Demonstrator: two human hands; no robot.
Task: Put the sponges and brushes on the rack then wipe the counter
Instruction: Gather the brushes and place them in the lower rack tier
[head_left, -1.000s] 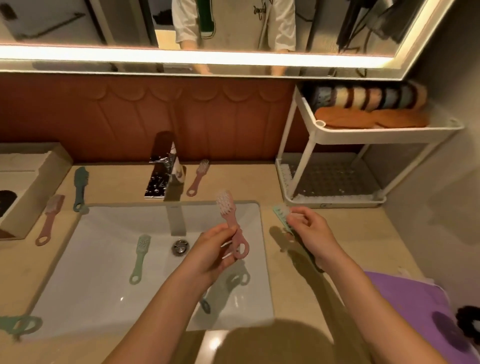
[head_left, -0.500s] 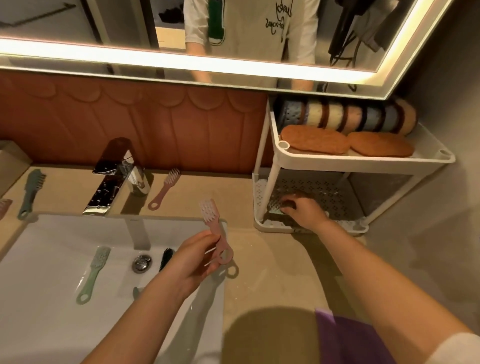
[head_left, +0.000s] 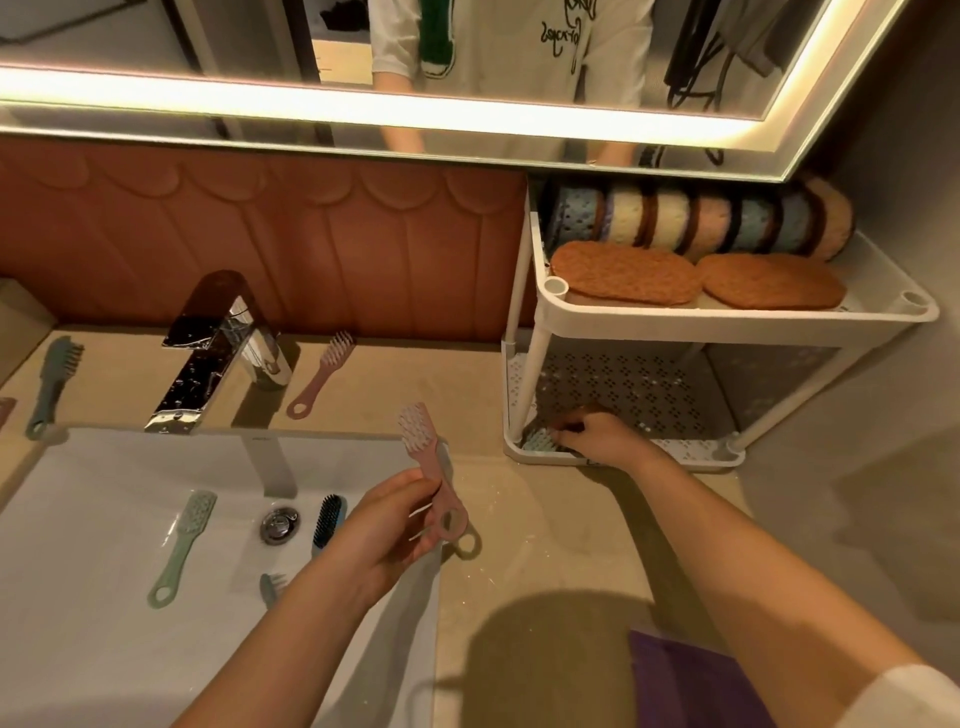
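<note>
Sponges (head_left: 623, 273) on rack (head_left: 675, 319). Right grip (head_left: 602, 441) curled round teal brush (head_left: 540, 441) on lower shelf. Left grip (head_left: 395, 525) pinches pink brush (head_left: 428, 462). Other brushes (head_left: 183, 545) in sink (head_left: 104, 467), on worktop (head_left: 545, 545); unwiped.

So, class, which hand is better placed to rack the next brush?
Left: the left hand grips the pink brush; the right hand holds a teal brush on the lower shelf of the rack.

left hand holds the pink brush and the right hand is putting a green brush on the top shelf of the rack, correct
Not the top shelf. In the head view the right hand holds the green brush down on the bottom shelf of the rack; the top shelf above it carries only sponges. The left hand does hold the pink brush.
</note>
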